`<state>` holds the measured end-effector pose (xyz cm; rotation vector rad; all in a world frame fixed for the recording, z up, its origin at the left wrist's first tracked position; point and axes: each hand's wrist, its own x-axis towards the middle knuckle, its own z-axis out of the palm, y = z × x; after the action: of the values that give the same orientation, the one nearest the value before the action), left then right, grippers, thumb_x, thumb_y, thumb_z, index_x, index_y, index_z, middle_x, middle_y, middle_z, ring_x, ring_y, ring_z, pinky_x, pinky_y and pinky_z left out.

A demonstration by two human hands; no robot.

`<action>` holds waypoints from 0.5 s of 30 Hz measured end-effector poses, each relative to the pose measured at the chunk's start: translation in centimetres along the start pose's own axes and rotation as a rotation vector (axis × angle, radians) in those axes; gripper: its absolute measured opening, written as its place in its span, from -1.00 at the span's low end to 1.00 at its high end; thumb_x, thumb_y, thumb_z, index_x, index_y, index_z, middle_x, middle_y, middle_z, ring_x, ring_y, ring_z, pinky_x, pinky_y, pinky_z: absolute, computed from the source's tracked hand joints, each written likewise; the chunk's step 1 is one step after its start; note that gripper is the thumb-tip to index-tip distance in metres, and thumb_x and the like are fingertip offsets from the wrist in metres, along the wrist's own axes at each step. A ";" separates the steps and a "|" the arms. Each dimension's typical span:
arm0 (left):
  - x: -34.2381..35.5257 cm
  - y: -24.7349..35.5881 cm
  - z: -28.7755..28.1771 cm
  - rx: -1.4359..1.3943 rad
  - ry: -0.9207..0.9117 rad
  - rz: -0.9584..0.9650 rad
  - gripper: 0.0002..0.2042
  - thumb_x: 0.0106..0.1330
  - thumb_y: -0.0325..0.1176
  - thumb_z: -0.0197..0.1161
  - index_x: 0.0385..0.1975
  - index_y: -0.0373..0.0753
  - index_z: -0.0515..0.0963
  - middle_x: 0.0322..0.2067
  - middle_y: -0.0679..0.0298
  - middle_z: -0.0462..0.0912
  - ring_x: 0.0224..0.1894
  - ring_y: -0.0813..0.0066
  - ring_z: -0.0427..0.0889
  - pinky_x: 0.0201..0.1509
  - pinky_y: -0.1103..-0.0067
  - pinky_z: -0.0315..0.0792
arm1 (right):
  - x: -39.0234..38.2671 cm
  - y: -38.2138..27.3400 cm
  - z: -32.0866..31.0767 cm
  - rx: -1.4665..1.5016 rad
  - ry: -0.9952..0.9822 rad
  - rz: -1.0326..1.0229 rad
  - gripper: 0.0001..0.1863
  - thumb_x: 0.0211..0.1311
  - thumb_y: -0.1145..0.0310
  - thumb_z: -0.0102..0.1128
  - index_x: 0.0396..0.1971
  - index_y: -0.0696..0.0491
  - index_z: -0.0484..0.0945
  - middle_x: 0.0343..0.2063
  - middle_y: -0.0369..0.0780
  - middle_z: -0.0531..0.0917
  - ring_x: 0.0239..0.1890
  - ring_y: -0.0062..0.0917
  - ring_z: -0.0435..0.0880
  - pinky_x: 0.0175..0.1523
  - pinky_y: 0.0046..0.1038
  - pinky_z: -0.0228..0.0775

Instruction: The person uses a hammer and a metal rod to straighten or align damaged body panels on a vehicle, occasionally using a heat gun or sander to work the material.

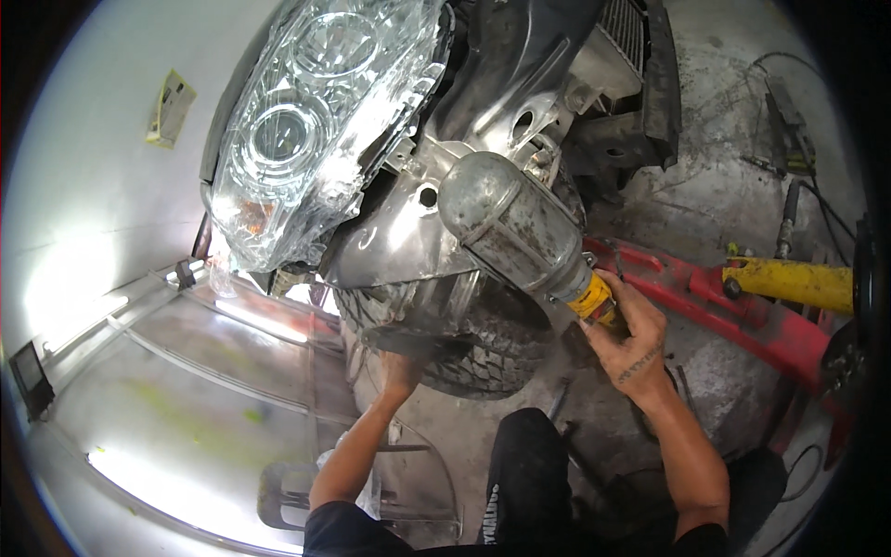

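Note:
My right hand [628, 336] grips the yellow handle of a big grey steel mallet [512, 227], whose heavy barrel head is raised against the bare metal panel [394, 232] of a car's front corner. My left hand [399, 371] reaches under that panel and presses its lower edge, just above the front tyre [487, 353]. A headlight [316, 121] wrapped in clear plastic film sits above and to the left of the panel.
The car's white body [83, 213] and film-covered panel fill the left side. A red frame arm [742, 306] and a yellow hydraulic ram [798, 283] lie on the concrete floor at right, with hoses and cables behind. My dark-trousered knees are at the bottom.

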<state>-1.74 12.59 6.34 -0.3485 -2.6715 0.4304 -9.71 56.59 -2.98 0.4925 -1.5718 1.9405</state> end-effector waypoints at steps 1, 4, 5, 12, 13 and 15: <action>0.0 -0.2 0.3 -0.014 0.015 0.021 -0.79 0.04 -0.47 0.36 -0.28 -0.15 0.72 -0.28 0.17 0.72 -0.14 0.07 0.65 -0.07 0.14 0.41 | 0.1 0.0 -0.2 0.004 0.006 0.004 -0.39 0.00 0.58 0.35 0.16 0.20 0.54 -0.30 -0.05 0.66 -0.27 -0.20 0.70 -0.14 -0.28 0.52; -1.5 -2.8 0.7 0.086 -0.019 0.062 -0.81 0.03 -0.51 0.34 -0.32 -0.19 0.68 -0.32 0.12 0.69 -0.18 0.01 0.63 -0.08 0.14 0.41 | 0.2 0.0 0.5 0.025 -0.016 0.019 -0.39 -0.02 0.58 0.34 0.16 0.18 0.55 -0.33 -0.06 0.64 -0.30 -0.20 0.69 -0.17 -0.27 0.52; -1.1 -2.3 0.9 0.085 -0.029 0.066 -0.81 0.03 -0.51 0.34 -0.32 -0.19 0.68 -0.32 0.12 0.69 -0.18 0.01 0.63 -0.08 0.14 0.41 | 0.0 0.3 0.2 0.018 -0.020 0.031 -0.39 -0.02 0.58 0.35 0.16 0.18 0.56 -0.34 -0.07 0.64 -0.32 -0.21 0.69 -0.19 -0.28 0.52; -1.4 -2.4 1.9 0.072 -0.075 0.022 -0.71 0.01 -0.60 0.26 -0.22 -0.26 0.62 -0.25 -0.02 0.63 -0.16 -0.17 0.57 -0.09 0.06 0.38 | 0.1 1.3 0.9 0.046 -0.039 0.025 -0.38 -0.03 0.56 0.36 0.16 0.18 0.56 -0.37 -0.06 0.63 -0.36 -0.25 0.70 -0.23 -0.32 0.54; -1.6 -2.5 2.0 0.038 -0.082 -0.005 -0.70 0.00 -0.61 0.26 -0.20 -0.27 0.62 -0.25 -0.03 0.62 -0.15 -0.19 0.56 -0.08 0.04 0.37 | 0.1 1.4 1.0 0.053 -0.037 0.028 -0.38 -0.03 0.56 0.36 0.16 0.18 0.56 -0.37 -0.06 0.63 -0.36 -0.25 0.70 -0.23 -0.32 0.54; -2.2 -2.7 2.3 0.085 -0.068 0.026 -0.69 -0.01 -0.61 0.27 -0.21 -0.27 0.62 -0.26 -0.04 0.61 -0.14 -0.20 0.56 -0.08 0.03 0.37 | 0.2 1.6 1.1 0.075 -0.052 0.063 -0.38 -0.03 0.57 0.35 0.16 0.20 0.56 -0.38 -0.06 0.63 -0.36 -0.25 0.70 -0.23 -0.33 0.54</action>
<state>-1.24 8.85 4.50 -0.3488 -2.7070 0.5711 -10.99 55.37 -3.79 0.5347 -1.5679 2.0556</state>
